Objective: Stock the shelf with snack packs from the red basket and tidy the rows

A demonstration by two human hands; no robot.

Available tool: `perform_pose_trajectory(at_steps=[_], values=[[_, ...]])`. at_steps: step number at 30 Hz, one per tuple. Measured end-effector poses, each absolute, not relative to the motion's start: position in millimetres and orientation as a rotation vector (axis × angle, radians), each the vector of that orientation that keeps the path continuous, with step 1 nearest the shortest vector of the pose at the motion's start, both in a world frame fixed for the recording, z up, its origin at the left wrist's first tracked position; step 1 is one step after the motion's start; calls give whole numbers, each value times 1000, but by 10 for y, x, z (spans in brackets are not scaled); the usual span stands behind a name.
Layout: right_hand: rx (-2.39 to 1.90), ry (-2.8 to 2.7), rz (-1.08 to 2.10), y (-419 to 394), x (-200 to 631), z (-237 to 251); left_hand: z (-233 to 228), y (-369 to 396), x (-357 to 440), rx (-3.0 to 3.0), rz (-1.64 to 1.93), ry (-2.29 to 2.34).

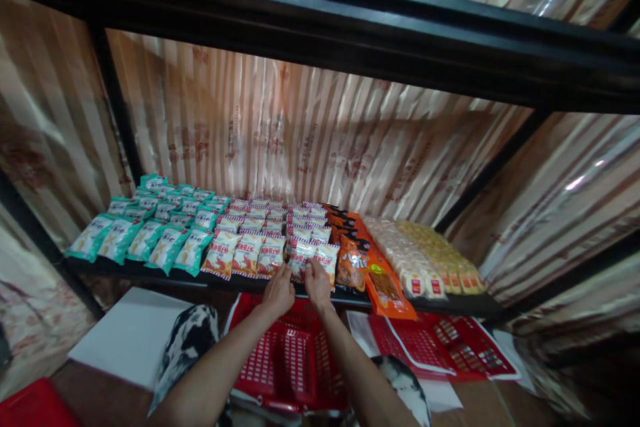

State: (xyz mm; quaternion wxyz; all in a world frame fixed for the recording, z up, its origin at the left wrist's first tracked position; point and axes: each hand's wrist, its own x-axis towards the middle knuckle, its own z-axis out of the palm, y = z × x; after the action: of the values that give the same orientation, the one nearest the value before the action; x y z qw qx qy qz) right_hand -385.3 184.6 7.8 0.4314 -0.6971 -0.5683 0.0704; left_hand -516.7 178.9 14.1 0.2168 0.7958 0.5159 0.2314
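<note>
red basket [293,360] under my forearms | left hand [279,293], right hand [318,283] side by side at shelf [150,270] front edge | fingers of both pinching red-white snack packet [300,259], just ahead | long axis runs away from me | packet rows behind

The head view looks forward and down, close to a low shelf [150,271] (edges probably lens-warped).
</note>
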Motion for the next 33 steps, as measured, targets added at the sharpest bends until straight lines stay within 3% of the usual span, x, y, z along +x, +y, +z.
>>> perform_pose_trajectory(at_steps=[19,28,33], values=[[-1660,-1450,227,2011,-3829,-19,-3,1939,-5004,2275,686,1451],[-1589,-1505,233,1962,-3742,-129,-148,1932,-4936,2611,925,1383],[-1601,-1461,30,1861,-3611,-195,-229,1920,-4931,2633,953,1434]])
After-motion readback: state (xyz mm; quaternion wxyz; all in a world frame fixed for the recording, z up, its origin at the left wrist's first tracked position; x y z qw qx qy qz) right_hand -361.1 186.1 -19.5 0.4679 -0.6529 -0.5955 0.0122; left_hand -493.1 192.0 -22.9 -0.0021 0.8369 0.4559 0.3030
